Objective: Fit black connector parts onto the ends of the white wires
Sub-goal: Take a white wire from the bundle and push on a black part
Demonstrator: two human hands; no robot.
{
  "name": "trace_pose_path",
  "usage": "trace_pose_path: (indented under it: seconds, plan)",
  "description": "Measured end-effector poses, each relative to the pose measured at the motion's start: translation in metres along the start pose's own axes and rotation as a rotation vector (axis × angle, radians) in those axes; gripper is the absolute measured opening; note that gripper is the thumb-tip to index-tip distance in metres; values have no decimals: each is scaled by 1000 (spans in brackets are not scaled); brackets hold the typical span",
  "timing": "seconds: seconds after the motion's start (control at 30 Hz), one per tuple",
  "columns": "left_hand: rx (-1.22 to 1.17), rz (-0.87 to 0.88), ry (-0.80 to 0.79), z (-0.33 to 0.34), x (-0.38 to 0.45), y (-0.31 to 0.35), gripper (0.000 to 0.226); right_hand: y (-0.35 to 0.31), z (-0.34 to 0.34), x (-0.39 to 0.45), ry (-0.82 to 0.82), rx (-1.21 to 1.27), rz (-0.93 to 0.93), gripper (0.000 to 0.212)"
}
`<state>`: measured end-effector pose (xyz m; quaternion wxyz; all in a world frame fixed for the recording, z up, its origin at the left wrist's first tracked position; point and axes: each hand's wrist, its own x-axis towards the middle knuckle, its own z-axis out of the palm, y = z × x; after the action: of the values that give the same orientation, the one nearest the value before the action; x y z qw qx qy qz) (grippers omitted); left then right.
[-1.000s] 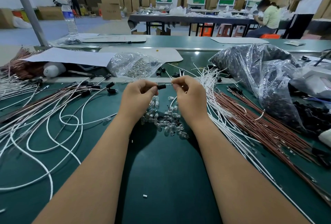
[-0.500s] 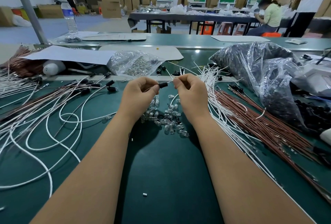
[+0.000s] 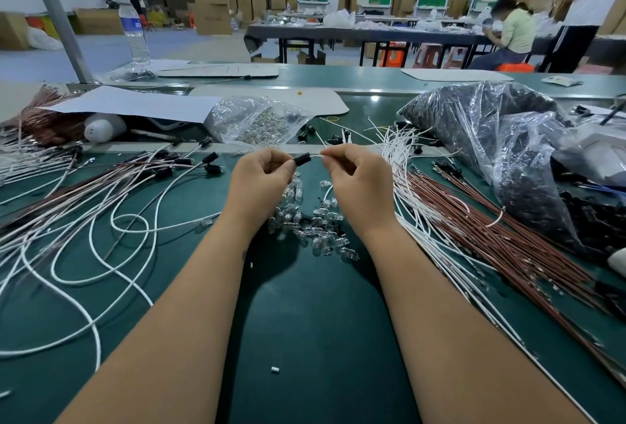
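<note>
Insertion step: keep the white wire end straight and level with the black connector bore, then push squarely, I'd say. Left hand fingers pinch the connector; right hand fingers pinch the wire end just beside it. Both forearms reach forward, hands raised above the counter.

- A water bottle stands upright at the far left of the green tabletop.
- A heap of small clear glass bulbs lies mid-tabletop.
- Brown wires lie bundled on the right.
- Cardboard boxes stack along the back wall.
</note>
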<state>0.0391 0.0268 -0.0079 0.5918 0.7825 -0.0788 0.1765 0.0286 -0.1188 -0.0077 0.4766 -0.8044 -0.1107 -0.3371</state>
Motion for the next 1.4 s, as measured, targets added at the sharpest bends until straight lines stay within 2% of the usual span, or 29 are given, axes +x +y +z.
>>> trace_pose_path:
  seconds: [0.17, 0.37, 0.8, 1.0, 1.13, 1.27, 1.4]
  plan:
    - [-7, 56, -51, 2, -1, -2, 6, 0, 2, 2, 18, 138, 167, 9]
    - [62, 112, -55, 2, -2, -2, 3, -1, 4, 1, -14, 146, 171, 10]
    - [-40, 82, -66, 0, -4, 3, 6, -3, 3, -1, -76, 83, 155, 7]
    - [-65, 70, -47, 0, -3, 5, 9, -6, 3, -1, -72, 165, 186, 7]
    - [-83, 52, -91, -1, -4, 8, 5, -9, 5, -2, -115, 187, 199, 3]
    - [-107, 4, -135, 5, -6, 7, 8, -6, 1, 0, -98, 277, 292, 12]
    - [-162, -52, -127, 14, -8, 8, 11, -2, -2, 1, -64, 419, 398, 12]
